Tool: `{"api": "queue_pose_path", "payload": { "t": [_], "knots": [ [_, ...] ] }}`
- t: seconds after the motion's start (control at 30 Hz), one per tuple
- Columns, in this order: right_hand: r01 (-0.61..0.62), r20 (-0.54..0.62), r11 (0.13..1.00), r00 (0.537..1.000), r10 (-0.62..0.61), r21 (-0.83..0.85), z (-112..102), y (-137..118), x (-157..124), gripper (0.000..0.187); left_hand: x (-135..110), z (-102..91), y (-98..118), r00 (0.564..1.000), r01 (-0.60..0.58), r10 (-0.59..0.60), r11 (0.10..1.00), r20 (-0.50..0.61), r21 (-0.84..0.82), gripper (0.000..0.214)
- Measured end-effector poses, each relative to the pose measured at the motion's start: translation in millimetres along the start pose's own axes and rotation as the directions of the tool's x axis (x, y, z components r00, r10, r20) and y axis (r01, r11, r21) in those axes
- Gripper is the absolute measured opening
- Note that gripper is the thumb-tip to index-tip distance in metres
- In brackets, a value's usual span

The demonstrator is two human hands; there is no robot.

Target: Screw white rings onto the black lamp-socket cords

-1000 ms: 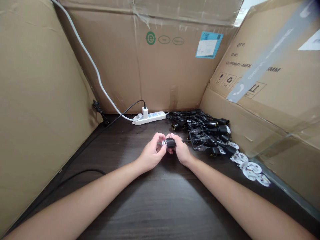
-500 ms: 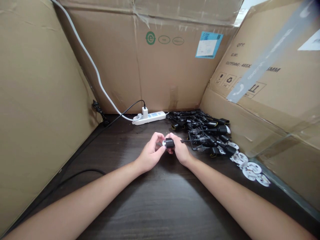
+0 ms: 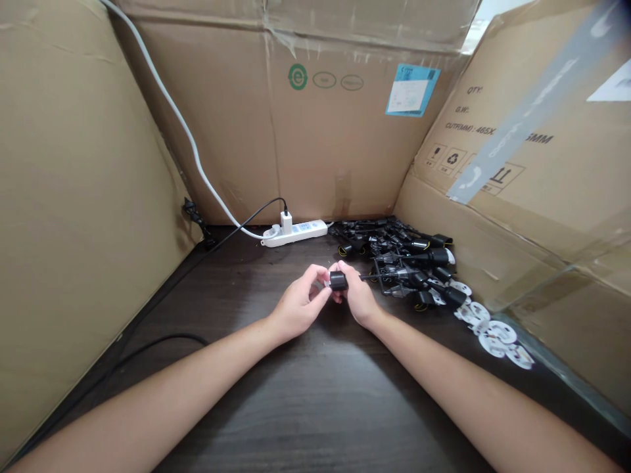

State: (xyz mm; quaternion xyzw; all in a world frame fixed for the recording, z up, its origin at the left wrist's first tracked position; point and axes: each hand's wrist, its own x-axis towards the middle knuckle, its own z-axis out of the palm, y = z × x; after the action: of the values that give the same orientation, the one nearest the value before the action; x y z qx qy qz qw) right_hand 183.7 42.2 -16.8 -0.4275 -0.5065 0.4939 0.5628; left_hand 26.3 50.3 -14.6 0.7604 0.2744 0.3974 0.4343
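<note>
Over the dark table (image 3: 221,407), my left hand (image 3: 298,309) is curled, fingers pinching the end of a small black socket (image 3: 338,281), and the right hand (image 3: 359,297) is closed around its other side, so it's held between both. Just to the right sits a big pile of black sockets (image 3: 394,253), then loose white round pieces (image 3: 493,338), so there's plenty left.

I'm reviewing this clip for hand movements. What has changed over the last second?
The black cylindrical fitting, held between both hands, has shifted right toward the right hand, its pale end now less visible. The left hand has followed it. The pile of black fittings stayed put.
</note>
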Motion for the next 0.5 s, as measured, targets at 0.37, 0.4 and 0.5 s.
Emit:
{"api": "queue_pose_path", "payload": {
  "t": [0.37,0.4,0.5],
  "knots": [
    [-0.004,0.013,0.999,1.000,0.004,-0.050,3.3,-4.4,-1.7,0.046,-3.2,-0.8,0.4,1.000,-0.007,0.007,1.000,-0.008,0.013,0.012],
    [-0.004,0.011,0.998,1.000,0.004,-0.055,3.2,-4.4,-1.6,0.046,-3.3,-1.3,0.7,1.000,-0.009,0.009,1.000,-0.004,0.015,0.013],
    [-0.002,0.007,0.999,1.000,0.003,-0.052,2.6,-3.8,-1.2,0.046,-3.3,-1.8,1.3,1.000,-0.012,0.012,1.000,0.014,0.018,0.013]
  ]
}}
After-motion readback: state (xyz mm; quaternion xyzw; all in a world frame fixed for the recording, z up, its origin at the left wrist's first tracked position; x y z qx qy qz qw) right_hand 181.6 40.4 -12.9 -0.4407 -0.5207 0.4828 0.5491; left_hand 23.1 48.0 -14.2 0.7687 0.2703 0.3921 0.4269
